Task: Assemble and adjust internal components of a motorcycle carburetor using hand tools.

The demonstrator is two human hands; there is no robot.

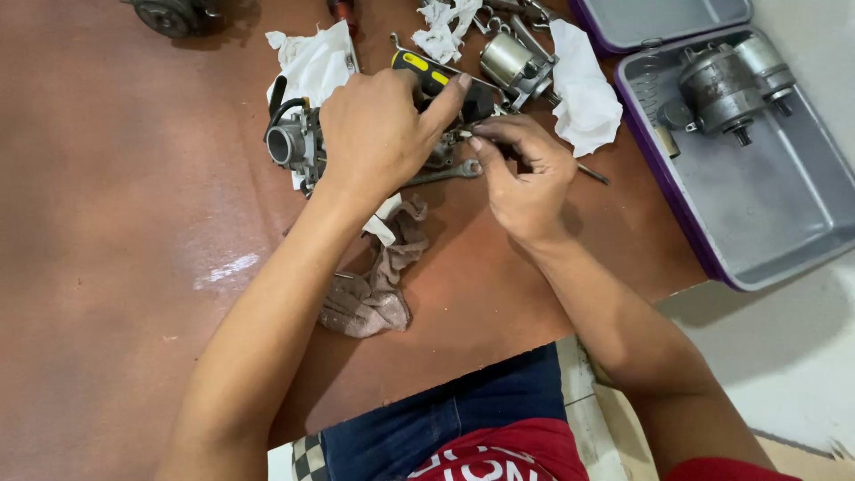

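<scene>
Gripping the grey metal carburettor body (298, 142) from above, the left hand (374, 134) clamps it down on the reddish-brown floor (116, 267), its thumb pressed near a black-and-yellow screwdriver handle (427, 73). The right hand (525, 174) is curled, fingertips pinching a tiny metal piece (465, 134) just beside the carburettor; what that piece is cannot be told. Judging from this, the small piece could slip from the pinch and roll under the crumpled brown rag (378, 285) or among the white tissue scraps (583, 85), since loose clutter surrounds the work. The slim steel spanner (445, 172) lying under both hands could also shift and knock the carburettor if the left hand's hold loosens.
</scene>
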